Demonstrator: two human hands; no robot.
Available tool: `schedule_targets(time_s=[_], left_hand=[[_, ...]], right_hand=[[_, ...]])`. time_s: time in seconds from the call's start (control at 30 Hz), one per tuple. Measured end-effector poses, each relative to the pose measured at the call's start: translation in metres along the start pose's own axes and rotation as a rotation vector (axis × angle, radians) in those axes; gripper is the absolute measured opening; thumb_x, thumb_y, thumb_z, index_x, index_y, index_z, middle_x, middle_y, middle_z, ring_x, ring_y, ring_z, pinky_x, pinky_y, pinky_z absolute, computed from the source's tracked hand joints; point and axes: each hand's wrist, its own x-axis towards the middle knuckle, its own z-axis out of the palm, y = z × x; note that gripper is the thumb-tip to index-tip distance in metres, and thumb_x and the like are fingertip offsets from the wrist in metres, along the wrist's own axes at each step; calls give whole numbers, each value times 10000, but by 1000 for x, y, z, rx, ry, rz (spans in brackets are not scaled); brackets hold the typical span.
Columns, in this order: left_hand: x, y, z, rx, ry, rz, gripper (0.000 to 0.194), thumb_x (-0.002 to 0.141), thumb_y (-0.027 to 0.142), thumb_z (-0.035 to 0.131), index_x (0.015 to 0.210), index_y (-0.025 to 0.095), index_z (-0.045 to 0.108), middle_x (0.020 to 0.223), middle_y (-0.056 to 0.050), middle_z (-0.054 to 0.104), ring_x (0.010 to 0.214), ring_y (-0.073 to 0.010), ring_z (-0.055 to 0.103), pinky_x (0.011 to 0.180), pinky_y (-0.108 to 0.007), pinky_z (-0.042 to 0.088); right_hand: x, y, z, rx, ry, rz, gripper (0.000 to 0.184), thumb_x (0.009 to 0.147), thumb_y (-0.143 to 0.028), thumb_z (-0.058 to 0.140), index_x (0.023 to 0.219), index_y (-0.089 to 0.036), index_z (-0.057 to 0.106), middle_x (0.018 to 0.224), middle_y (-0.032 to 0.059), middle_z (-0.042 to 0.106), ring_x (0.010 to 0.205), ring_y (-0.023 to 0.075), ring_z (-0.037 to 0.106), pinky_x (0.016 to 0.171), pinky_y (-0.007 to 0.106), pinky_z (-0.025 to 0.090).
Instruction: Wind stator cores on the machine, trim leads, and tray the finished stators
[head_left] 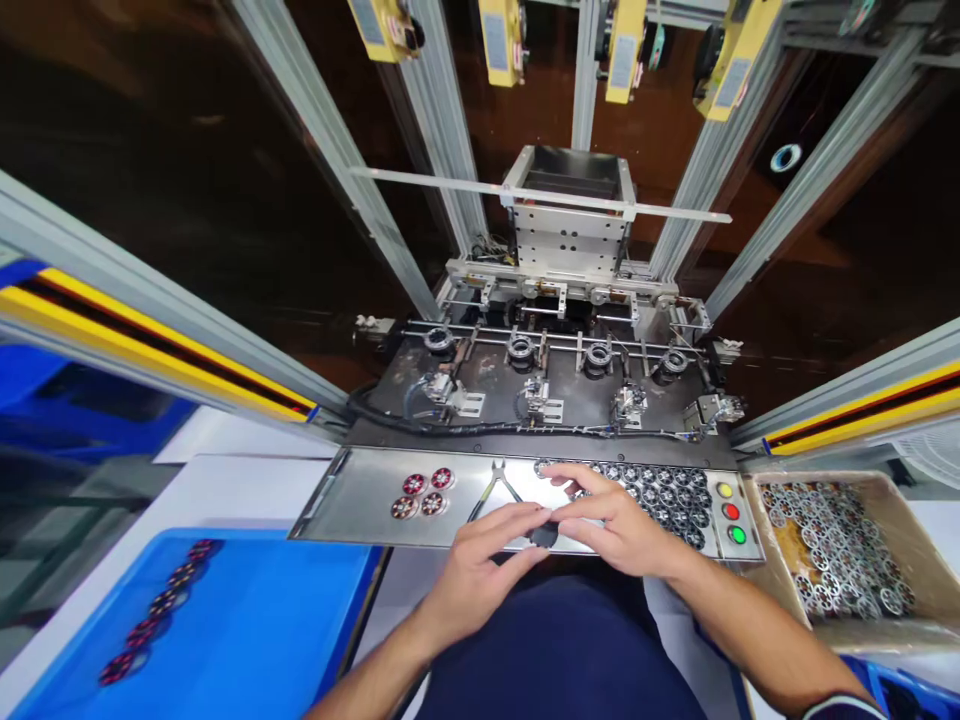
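Both hands are brought together at 6 o'clock on the metal tray: a small dark ring part is pinched between left hand and right hand. Pliers lie at 11 o'clock, four red-wound stators further at 9 o'clock.

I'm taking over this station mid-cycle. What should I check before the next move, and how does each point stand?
1. Both hands on one small part: left hand and right hand meet at a dark part; ok.
2. Grip secure: cannot tell.
3. Pliers lying free on the steel tray: ok.
4. Four wound red parts set apart at left: ok.
5. Bare stator rings within right hand's reach: ok.
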Motion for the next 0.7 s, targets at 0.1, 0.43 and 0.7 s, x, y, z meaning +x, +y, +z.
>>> schedule_targets(time_s=[0.1, 0.43, 0.7], left_hand=[[9, 6, -8, 179, -109, 236, 382, 868, 144, 676, 1224, 283, 698, 1115, -80, 746, 973, -183, 726, 840, -289, 592], [35, 3, -15, 221, -182, 222, 486, 879, 216, 682, 1349, 270, 575, 1218, -94, 724, 1090, -222, 700, 931, -342, 579], [32, -79, 8, 429, -278, 23, 195, 943, 239, 572, 1089, 206, 696, 1047, -78, 731, 954, -184, 700, 865, -287, 567]], right_hand=[[11, 4, -12, 144, -127, 98, 228, 928, -366, 648, 979, -198, 792, 1379, 122, 601, 1265, 228, 575, 1083, 390, 430], [44, 6, -40, 249, -468, 2, 345, 1000, -380, 517, 952, -114, 731, 1415, 166, 564, 1293, 207, 554, 1121, 333, 381], [182, 41, -104, -440, -349, -19, 257, 1017, -218, 484, 894, -138, 695, 1464, 140, 515, 1368, 209, 479, 1149, 377, 373]])
